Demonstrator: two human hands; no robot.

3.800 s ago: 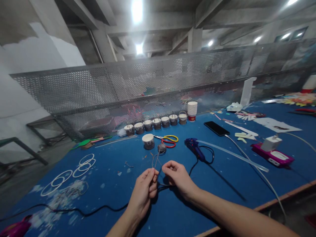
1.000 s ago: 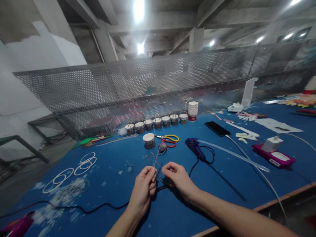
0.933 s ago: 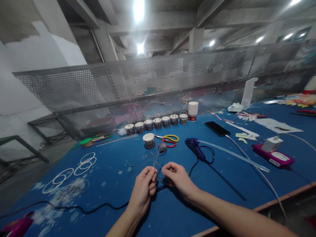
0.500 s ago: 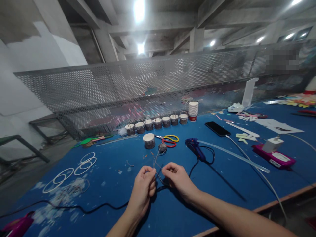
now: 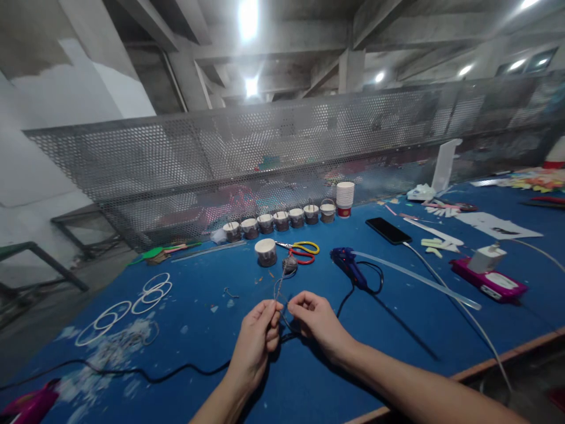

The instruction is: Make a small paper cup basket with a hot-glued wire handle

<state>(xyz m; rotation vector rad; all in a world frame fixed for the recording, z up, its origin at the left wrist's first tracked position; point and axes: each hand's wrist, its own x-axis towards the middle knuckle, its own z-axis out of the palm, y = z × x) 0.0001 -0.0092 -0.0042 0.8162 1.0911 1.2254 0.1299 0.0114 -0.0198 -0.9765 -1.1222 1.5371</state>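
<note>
Grey cord (image 5: 277, 287) is pinched in my left hand (image 5: 259, 330), between thumb and forefinger. Close beside it, my right hand (image 5: 314, 318) also has its fingertips closed on the cord, which loops between the two hands. From there the strands run up to a small grey ball of cord (image 5: 289, 264) on the table. Left of the ball stands a white paper cup (image 5: 265, 252) with a grey wrapped side. Scissors (image 5: 302, 250) with one yellow and one red handle lie just behind the ball.
A row of several wrapped cups (image 5: 281, 221) and a cup stack (image 5: 345, 199) stand along the mesh screen (image 5: 212, 171). To the right lie a blue glue gun (image 5: 351, 266), a phone (image 5: 388, 230) and a magenta power strip (image 5: 489, 281). White rings (image 5: 106, 321) lie left.
My left fingertips have shifted slightly towards the right hand, and the cord strands above them lie closer together. My right hand has hardly moved.
</note>
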